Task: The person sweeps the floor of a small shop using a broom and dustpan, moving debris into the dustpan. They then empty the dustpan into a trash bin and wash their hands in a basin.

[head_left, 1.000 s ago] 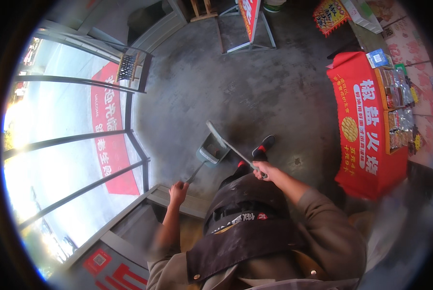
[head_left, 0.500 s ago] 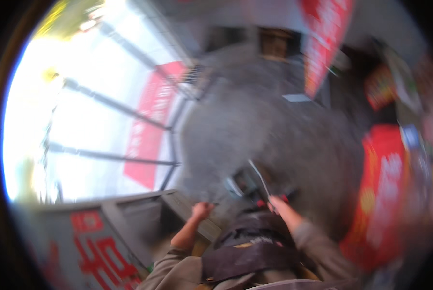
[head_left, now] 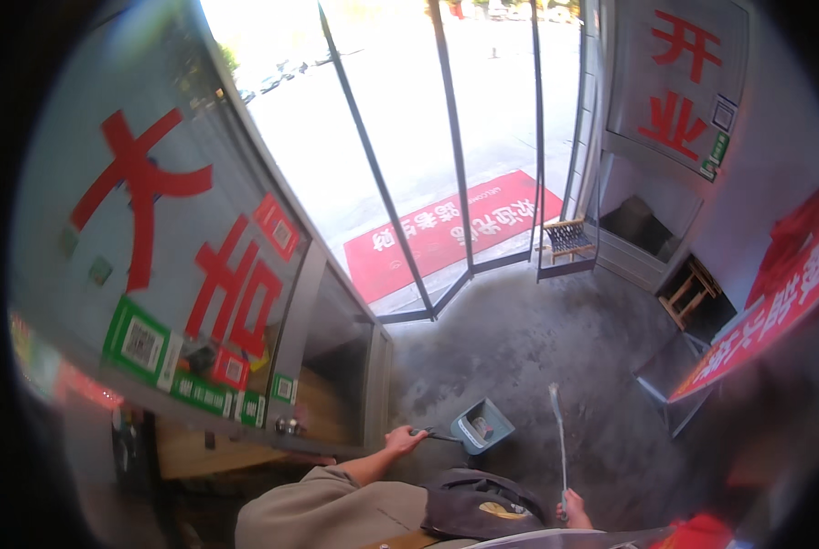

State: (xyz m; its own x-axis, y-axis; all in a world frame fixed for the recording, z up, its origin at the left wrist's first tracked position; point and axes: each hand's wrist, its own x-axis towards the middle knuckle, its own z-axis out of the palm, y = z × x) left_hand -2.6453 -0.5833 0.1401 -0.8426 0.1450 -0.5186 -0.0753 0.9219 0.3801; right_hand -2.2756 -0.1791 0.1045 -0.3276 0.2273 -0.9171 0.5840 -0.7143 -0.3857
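My left hand [head_left: 405,441] is closed round the dark handle of a grey-blue dustpan [head_left: 501,441], which is held out in front of me over the floor. Some small pale and dark bits lie in the pan, too small to name. In my right hand [head_left: 574,510] is a long, thin, pale rod-like tool [head_left: 560,435]. Its whitish tip points forward, to the right of the dustpan and apart from it. Whether the rod is one piece or tongs cannot be made out.
A glass door panel [head_left: 181,210] with red lettering stands close on my left. Framed glass doors and a red mat [head_left: 455,229] lie ahead. At right are a small folding stool [head_left: 569,240], a wooden stool [head_left: 688,297] and a leaning red sign [head_left: 766,320]. The floor [head_left: 510,339] is grey.
My view has swung left to face the glass doors. The rod in my right hand has moved away from the dustpan, to its right. The earlier picture is blurred.
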